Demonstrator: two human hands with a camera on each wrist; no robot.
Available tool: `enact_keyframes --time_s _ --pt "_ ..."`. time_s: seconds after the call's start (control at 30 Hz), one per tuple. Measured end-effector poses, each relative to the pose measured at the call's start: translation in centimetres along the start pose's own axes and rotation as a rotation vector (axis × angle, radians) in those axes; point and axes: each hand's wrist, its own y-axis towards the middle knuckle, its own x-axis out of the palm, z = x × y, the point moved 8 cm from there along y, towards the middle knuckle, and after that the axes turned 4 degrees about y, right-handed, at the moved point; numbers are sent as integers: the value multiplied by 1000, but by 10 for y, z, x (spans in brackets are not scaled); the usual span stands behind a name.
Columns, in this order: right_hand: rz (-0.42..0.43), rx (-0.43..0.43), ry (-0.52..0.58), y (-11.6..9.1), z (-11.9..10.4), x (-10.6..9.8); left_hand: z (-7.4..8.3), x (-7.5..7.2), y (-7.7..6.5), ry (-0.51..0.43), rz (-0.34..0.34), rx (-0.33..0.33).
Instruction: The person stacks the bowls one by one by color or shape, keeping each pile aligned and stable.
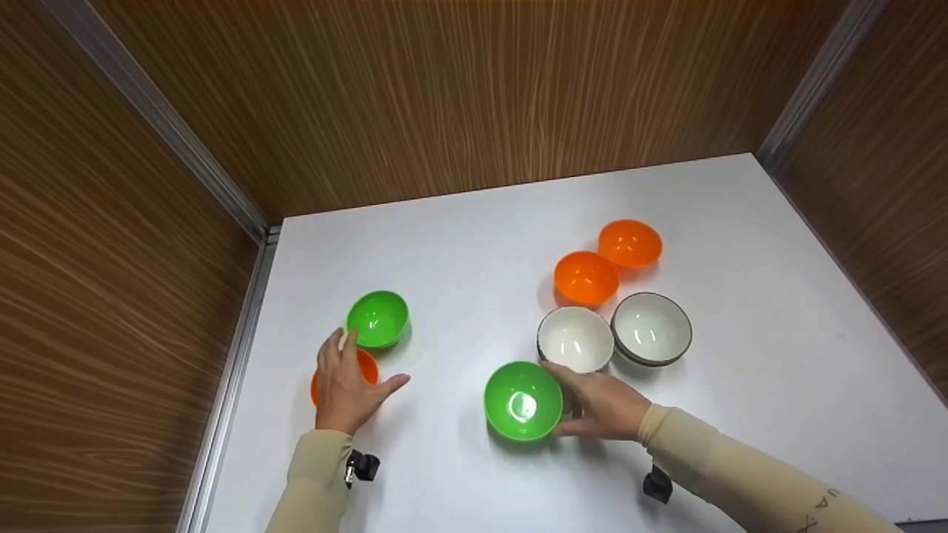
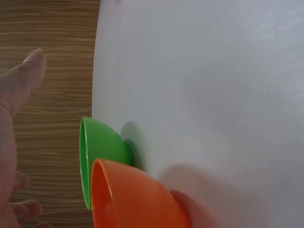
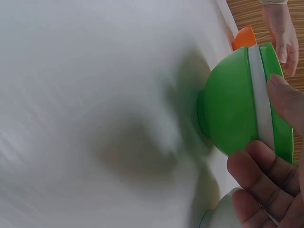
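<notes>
My left hand (image 1: 344,389), thumb spread away from the fingers, is over an orange bowl (image 1: 368,366) and partly covers it. A green bowl (image 1: 378,318) stands just beyond its fingertips. In the left wrist view, the hand is above the rims of both bowls, apart from them. My right hand (image 1: 603,403) grips the right side of a stack of bowls, thumb nearer me and fingers on the far side. The stack's top is a green bowl (image 1: 511,392); the right wrist view shows a white bowl's rim (image 3: 261,95) between it and a lower green bowl (image 3: 228,99).
Beyond the right hand are a white bowl (image 1: 575,337) and a small stack of white bowls (image 1: 652,326). Two orange bowls (image 1: 585,277) (image 1: 629,243) stand farther back. Wood-grain panels (image 1: 474,96) enclose the white table (image 1: 459,244) at the back and sides.
</notes>
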Motion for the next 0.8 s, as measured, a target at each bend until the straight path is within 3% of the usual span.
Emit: enact_keyframes --time_s 0.2,0.37,0.6,0.8 --pt "7 -8 -1 0 0 0 -38 14 -4 43 -112 -163" --pt "15 -14 -5 0 0 0 -56 23 -11 48 -168 -225" --pt "20 -8 6 -2 0 1 -60 24 -16 11 -145 -222" --pt "16 6 18 -2 2 2 -64 21 -24 -32 -107 -259"
